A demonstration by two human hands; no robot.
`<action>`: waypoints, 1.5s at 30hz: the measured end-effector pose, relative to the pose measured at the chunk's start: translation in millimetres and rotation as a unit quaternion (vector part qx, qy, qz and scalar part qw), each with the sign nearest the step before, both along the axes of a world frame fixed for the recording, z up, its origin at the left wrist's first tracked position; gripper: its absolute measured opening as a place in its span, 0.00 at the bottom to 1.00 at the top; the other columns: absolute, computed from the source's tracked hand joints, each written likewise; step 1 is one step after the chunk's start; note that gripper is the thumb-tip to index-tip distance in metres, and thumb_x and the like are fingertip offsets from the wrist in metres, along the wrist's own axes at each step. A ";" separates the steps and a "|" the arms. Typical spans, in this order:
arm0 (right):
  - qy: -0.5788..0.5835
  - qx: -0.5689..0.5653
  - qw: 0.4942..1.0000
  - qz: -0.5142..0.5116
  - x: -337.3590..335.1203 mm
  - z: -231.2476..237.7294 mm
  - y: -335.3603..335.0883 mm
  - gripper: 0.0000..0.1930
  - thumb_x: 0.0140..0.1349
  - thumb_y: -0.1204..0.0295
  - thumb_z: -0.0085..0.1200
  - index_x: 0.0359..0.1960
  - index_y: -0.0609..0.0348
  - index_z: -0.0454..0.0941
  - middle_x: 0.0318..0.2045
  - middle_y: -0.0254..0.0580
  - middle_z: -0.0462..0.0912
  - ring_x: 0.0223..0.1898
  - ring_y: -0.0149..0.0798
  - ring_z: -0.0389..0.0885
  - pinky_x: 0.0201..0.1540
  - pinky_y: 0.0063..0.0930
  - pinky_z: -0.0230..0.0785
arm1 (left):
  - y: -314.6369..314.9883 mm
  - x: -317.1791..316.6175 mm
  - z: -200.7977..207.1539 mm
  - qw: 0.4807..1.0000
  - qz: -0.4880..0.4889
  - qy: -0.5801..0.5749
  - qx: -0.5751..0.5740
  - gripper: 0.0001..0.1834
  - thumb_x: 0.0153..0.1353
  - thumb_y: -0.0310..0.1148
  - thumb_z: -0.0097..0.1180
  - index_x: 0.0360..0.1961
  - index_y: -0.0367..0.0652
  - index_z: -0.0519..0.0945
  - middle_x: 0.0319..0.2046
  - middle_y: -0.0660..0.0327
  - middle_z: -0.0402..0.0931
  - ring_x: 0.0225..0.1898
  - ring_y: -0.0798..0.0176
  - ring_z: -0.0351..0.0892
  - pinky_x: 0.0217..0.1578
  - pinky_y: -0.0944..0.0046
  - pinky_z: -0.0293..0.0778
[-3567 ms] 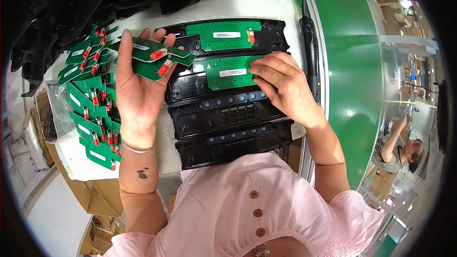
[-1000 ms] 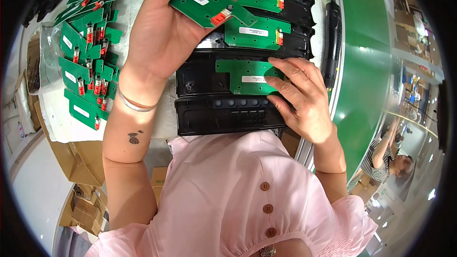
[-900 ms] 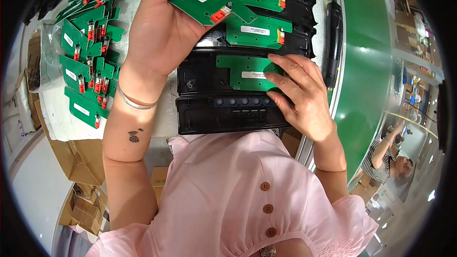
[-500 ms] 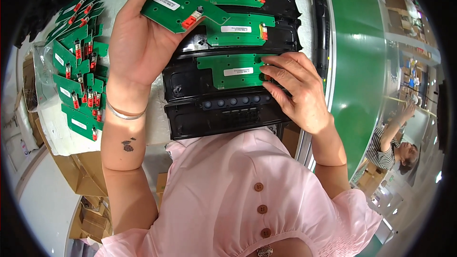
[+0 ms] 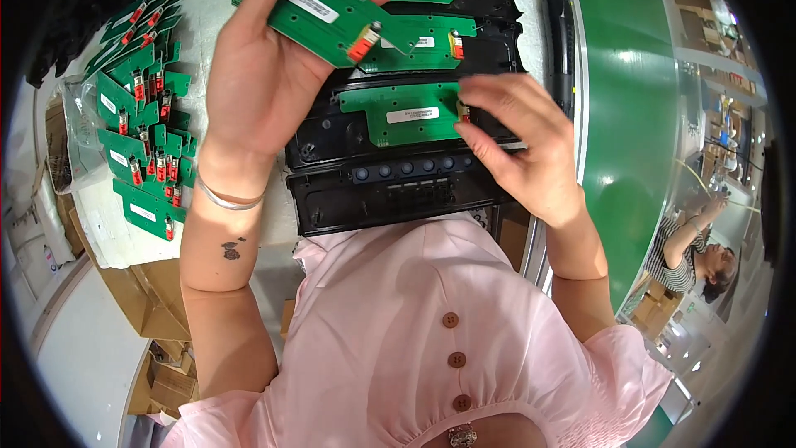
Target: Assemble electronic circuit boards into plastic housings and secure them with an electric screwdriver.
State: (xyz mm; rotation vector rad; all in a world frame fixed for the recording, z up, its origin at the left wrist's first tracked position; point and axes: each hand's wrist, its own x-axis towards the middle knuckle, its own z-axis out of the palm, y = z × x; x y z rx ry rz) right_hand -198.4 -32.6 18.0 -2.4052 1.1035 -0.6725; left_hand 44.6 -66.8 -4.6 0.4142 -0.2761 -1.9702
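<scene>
My left hand (image 5: 261, 87) is raised, palm up, closed round a green circuit board (image 5: 332, 21) with a white label and a red-and-white connector; another green edge shows behind it. A similar circuit board (image 5: 390, 116) lies in a black plastic housing (image 5: 319, 145). At that board's right end, my right hand (image 5: 531, 141) has thumb and forefinger apart on either side of the red-and-white connector (image 5: 463, 110); whether they touch it I cannot tell. Two farther housings carry boards (image 5: 427, 51), partly hidden by the left hand's board. The nearest black housing (image 5: 332, 209) has a row of dark round buttons.
Loose green circuit boards (image 5: 137, 158) are heaped on the left of the pale work surface (image 5: 278, 224). A black tool-like object (image 5: 560, 41) lies along the right edge, beside a green surface (image 5: 618, 116). Another person (image 5: 692, 261) in a striped top is at the far right.
My right fingers have parted and drawn back a little, uncovering the connector on the lying board. My left hand with its board has shifted slightly right.
</scene>
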 end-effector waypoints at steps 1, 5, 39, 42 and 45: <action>-0.046 -0.019 0.999 -0.012 4.6 5.2 -1.2 0.15 0.43 0.79 0.62 0.36 0.65 0.77 0.37 0.44 0.79 0.36 0.45 0.77 0.40 0.31 0.71 | 5.8 -9.6 5.7 0.997 0.027 -0.065 -0.012 0.25 0.69 0.42 0.32 0.60 0.36 0.57 0.59 0.44 0.60 0.60 0.48 0.62 0.58 0.52 0.64; -0.171 0.115 0.975 -0.078 42.2 23.5 -3.6 0.19 0.45 0.79 0.64 0.41 0.65 0.76 0.40 0.42 0.80 0.41 0.34 0.77 0.47 0.27 0.69 | 29.4 -50.1 19.8 0.968 0.095 -0.225 -0.056 0.26 0.69 0.45 0.31 0.61 0.37 0.56 0.58 0.48 0.62 0.57 0.54 0.66 0.55 0.58 0.67; 0.123 -0.050 0.990 0.052 -25.1 -8.9 68.2 0.18 0.39 0.76 0.61 0.36 0.63 0.78 0.41 0.41 0.78 0.44 0.42 0.73 0.43 0.34 0.69 | 151.8 -31.2 -24.7 0.417 0.126 -0.795 -0.422 0.16 0.38 0.35 0.68 0.32 0.46 0.81 0.41 0.62 0.76 0.53 0.45 0.67 0.57 0.44 0.57; 0.108 -0.051 0.991 0.056 -25.3 -14.7 63.5 0.17 0.39 0.76 0.61 0.36 0.63 0.78 0.39 0.40 0.78 0.41 0.42 0.74 0.42 0.34 0.69 | 146.3 -28.8 -27.8 0.405 0.107 -0.802 -0.426 0.15 0.38 0.35 0.68 0.31 0.46 0.82 0.39 0.63 0.76 0.52 0.47 0.68 0.57 0.45 0.57; 0.087 -0.046 0.993 0.059 -21.7 -14.6 59.8 0.16 0.40 0.76 0.61 0.35 0.63 0.78 0.38 0.41 0.79 0.41 0.42 0.74 0.43 0.34 0.69 | 143.9 -25.3 -20.4 0.400 0.102 -0.808 -0.421 0.15 0.39 0.34 0.67 0.31 0.46 0.82 0.39 0.64 0.76 0.52 0.48 0.68 0.57 0.44 0.56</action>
